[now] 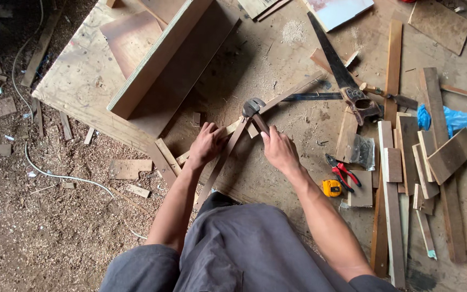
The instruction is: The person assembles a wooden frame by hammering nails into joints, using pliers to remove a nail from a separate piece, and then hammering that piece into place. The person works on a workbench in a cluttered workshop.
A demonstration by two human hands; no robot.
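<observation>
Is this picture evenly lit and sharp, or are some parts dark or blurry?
Head view: daylight falls evenly on the plywood board, while the top left corner and bottom edge are dim; the hammer, right hand and left hand are sharp; the handsaw shows no glare; edges bend slightly from the wide lens.

Sawdust-strewn floor [55, 227] beneath a plywood board [82, 75].

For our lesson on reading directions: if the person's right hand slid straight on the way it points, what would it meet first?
The right hand grips the hammer handle and points up-left along it. It would probably meet the hammer's metal head first, which rests on the thin wooden strip.
</observation>
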